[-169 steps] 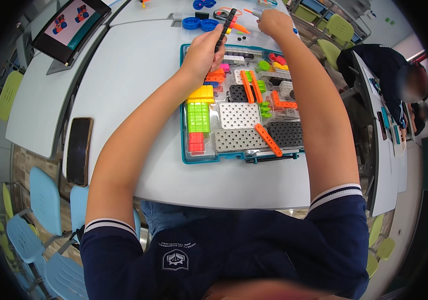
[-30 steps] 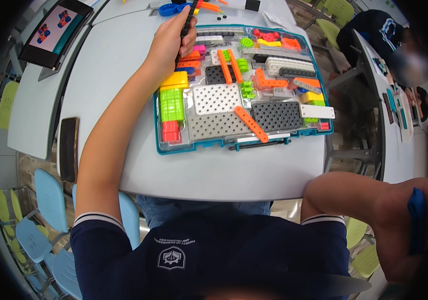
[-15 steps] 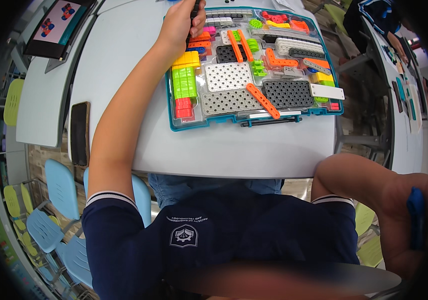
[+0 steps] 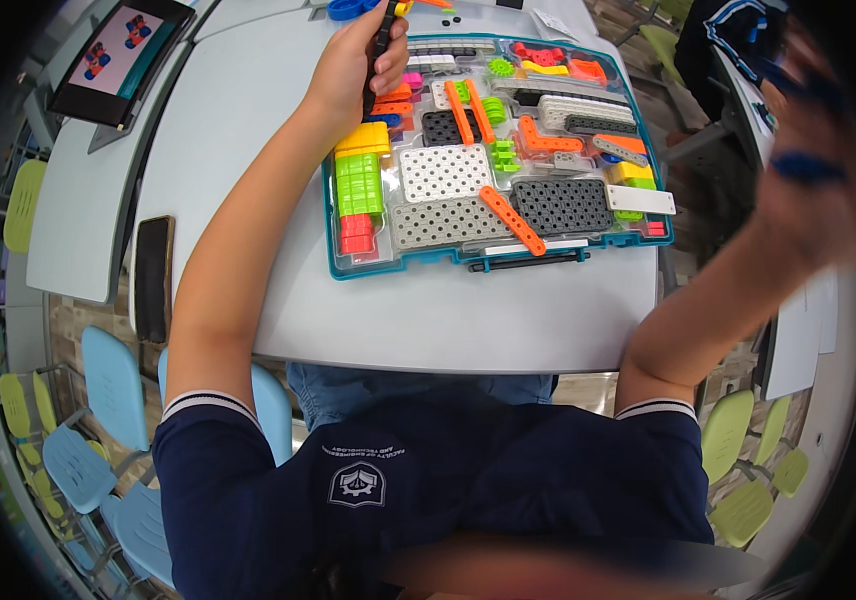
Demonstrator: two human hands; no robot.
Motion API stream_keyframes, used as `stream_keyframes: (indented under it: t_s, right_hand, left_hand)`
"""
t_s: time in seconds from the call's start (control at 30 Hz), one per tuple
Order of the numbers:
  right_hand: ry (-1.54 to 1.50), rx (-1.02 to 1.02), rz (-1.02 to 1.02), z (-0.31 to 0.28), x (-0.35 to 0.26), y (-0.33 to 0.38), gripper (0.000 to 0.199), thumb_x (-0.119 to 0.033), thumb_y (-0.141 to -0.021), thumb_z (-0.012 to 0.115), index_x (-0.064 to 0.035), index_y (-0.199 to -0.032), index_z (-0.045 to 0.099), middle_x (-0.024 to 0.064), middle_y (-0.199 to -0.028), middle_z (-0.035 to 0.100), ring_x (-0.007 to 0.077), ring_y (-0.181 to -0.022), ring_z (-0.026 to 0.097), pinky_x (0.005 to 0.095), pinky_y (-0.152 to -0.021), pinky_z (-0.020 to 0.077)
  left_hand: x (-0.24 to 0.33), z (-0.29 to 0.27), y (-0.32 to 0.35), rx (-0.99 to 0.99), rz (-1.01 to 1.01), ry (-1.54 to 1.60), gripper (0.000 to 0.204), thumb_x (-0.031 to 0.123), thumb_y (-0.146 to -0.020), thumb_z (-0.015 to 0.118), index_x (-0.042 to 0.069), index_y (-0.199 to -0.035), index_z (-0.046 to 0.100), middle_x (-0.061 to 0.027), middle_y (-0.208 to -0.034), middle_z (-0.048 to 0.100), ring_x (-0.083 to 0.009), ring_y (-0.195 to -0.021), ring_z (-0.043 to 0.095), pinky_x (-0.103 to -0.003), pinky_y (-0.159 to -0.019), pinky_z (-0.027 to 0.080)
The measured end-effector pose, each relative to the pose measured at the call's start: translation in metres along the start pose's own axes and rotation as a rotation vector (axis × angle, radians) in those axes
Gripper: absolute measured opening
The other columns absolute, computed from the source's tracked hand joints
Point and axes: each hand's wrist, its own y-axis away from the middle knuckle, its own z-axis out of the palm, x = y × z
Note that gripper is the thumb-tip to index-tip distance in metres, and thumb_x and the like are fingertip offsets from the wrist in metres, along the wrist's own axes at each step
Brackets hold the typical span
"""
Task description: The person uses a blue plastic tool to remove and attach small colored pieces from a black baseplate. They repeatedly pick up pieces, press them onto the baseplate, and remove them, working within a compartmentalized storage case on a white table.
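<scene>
My left hand (image 4: 353, 75) is closed around a slim black bar (image 4: 380, 50), held upright above the far left corner of an open teal-edged case (image 4: 398, 267). The case holds plastic building parts, among them a white perforated plate (image 4: 445, 172), a dark grey plate (image 4: 562, 206) and stacked green blocks (image 4: 358, 183). One orange strip (image 4: 513, 220) lies slanted over the plates at the near edge. Raised at the far right, away from the table, my right hand (image 4: 818, 205) is smeared by motion. A blue piece (image 4: 806, 168) shows in its grip, partly hidden by the fingers.
A phone (image 4: 154, 280) rests at the table's left edge. Blue rings (image 4: 348, 9) and small black bits lie beyond the case. At the upper left stands a screen (image 4: 120, 55). Chairs (image 4: 116, 385) flank the table, and another person (image 4: 718, 50) is at the upper right.
My right hand has swung upward from the lower right, carrying the blue piece. The left hand stays closed on the black bar, and the whole view has shifted slightly.
</scene>
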Motion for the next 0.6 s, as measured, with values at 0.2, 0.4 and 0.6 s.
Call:
stream_keyframes:
  t_s: [0.2,0.4,0.6]
  right_hand:
    - [0.914,-0.298,0.635,-0.024,0.112,-0.011,0.052,-0.053,-0.089,0.067,-0.0014,-0.083,0.062,0.0065,-0.076,0.066,0.0197,-0.074,0.066,0.0366,-0.065,0.0489]
    - [1.416,-0.571,0.448,-0.015,0.143,0.009,0.049,-0.044,-0.084,0.074,-0.0001,-0.101,0.062,0.0173,-0.094,0.071,0.0371,-0.088,0.069,0.0456,-0.078,0.0535]
    - [1.478,-0.526,0.212,-0.008,0.146,0.015,0.046,-0.040,-0.082,0.076,-0.0026,-0.104,0.060,0.0152,-0.099,0.067,0.0353,-0.093,0.067,0.0452,-0.080,0.0533]
  left_hand:
    - [0.000,0.011,0.004,0.008,0.000,-0.018,0.036,0.040,-0.108,0.040,0.012,-0.086,0.046,0.0050,-0.055,0.037,-0.0054,-0.044,0.029,-0.022,-0.044,0.027]
    - [0.006,0.019,0.008,0.093,0.057,-0.096,0.036,0.037,-0.107,0.038,0.011,-0.082,0.045,0.0046,-0.052,0.034,-0.0060,-0.043,0.028,-0.023,-0.043,0.025]
    - [0.007,0.023,0.010,0.116,0.064,-0.118,0.031,0.029,-0.106,0.034,0.012,-0.081,0.041,0.0056,-0.053,0.033,-0.0053,-0.044,0.025,-0.023,-0.042,0.023]
